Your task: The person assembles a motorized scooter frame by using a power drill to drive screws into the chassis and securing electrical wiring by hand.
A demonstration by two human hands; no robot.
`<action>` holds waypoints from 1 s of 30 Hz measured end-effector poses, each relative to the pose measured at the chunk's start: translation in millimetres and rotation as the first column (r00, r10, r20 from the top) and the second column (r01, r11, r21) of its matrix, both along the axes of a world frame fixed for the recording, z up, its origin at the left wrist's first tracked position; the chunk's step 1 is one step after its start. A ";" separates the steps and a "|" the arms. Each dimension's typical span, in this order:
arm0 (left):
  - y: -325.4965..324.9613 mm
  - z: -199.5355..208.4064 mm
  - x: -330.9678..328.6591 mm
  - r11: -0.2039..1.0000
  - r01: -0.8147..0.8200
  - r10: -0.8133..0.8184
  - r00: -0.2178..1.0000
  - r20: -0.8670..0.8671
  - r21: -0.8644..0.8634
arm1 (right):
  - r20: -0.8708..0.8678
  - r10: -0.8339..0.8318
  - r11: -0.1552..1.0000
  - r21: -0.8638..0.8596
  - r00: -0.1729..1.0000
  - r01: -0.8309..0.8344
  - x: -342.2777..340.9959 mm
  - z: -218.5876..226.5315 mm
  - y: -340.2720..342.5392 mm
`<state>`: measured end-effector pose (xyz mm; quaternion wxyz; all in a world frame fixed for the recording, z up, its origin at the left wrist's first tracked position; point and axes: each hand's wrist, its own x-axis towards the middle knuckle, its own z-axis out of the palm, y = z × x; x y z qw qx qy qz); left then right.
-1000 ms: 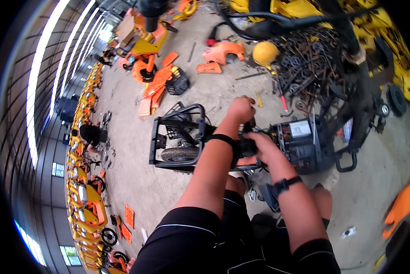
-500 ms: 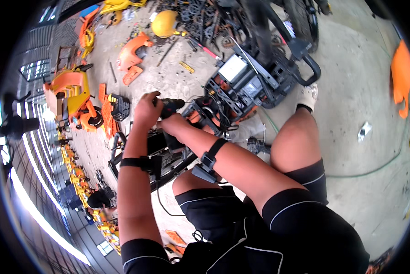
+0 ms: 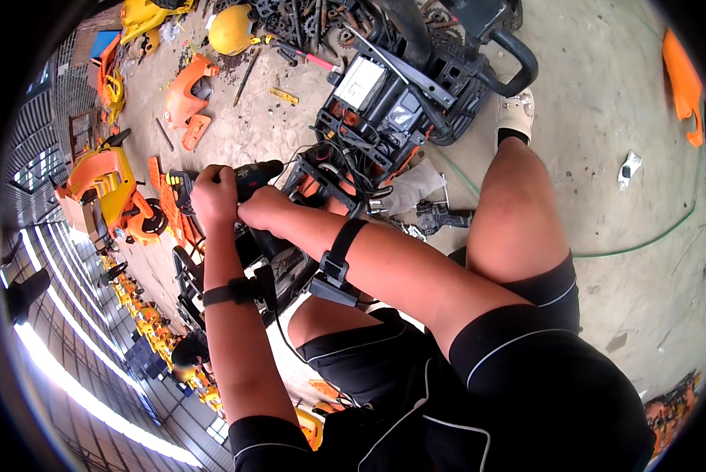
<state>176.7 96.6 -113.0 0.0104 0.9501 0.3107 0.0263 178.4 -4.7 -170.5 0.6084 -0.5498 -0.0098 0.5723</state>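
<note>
My left hand (image 3: 213, 193) is closed around a black rounded thing with a small red mark (image 3: 250, 177); my fingers hide much of it, and its kind is unclear. Its blunt dark end points right, toward the scooter. Close beside it, my right hand (image 3: 265, 211) has curled fingers; what they grip, if anything, is hidden. In front of both hands lies a stripped scooter (image 3: 353, 161), with its black frame, loose cables and orange parts exposed. A white-labelled box (image 3: 361, 82) sits in its frame. Each forearm wears a black strap with a small device.
A black tool-like thing (image 3: 441, 218) lies by my knee. Orange panels (image 3: 186, 90), a yellow helmet-like shell (image 3: 231, 30) and a heap of dark metal parts (image 3: 302, 20) cover the far floor. A green hose (image 3: 636, 245) curves at right. An orange-yellow scooter (image 3: 113, 185) stands left.
My view has shifted, so the scooter and floor parts sit further up and left. Both hands remain together at the black thing, which now shows more of its length.
</note>
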 end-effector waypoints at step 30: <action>-0.1 3.0 4.4 0.999 -0.038 0.038 0.999 0.010 -0.007 | -0.022 0.018 0.999 -0.029 1.000 -0.019 6.2 8.6 -9.4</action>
